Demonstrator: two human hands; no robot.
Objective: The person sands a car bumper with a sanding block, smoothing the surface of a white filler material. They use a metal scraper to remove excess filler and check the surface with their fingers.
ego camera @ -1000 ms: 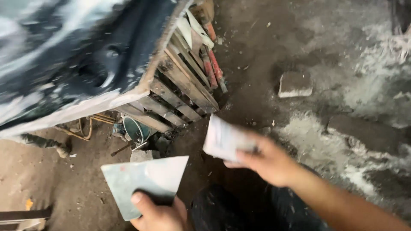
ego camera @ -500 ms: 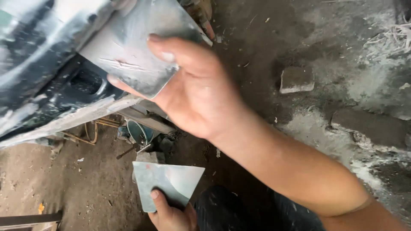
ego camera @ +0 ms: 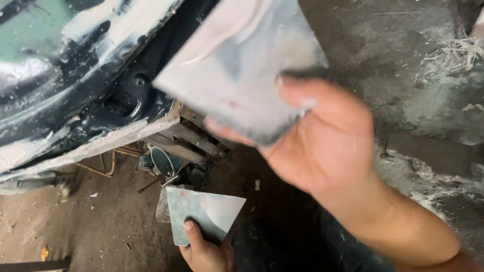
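Observation:
My right hand (ego camera: 322,136) is raised close to the camera, gripping a flat grey metal scraper plate (ego camera: 242,65) between thumb and fingers. The plate lies against a dark car body panel (ego camera: 85,85) streaked with whitish filler. Low in the view, my left hand (ego camera: 204,249) holds a second, smaller pale metal plate (ego camera: 201,211) by its lower edge, thumb on top. Motion blurs the right hand and its plate.
Under the panel stand wooden slats (ego camera: 176,143), a small round tin (ego camera: 164,161) and bent wire (ego camera: 108,166) on a dirty concrete floor. A brick (ego camera: 428,151) and whitish dust patches lie at the right. A dark bar (ego camera: 35,264) crosses the bottom left corner.
My right hand has lifted its plate from waist height up onto the car panel and slid it rightward, nearer the camera. The left hand's plate has dropped lower and shifted right.

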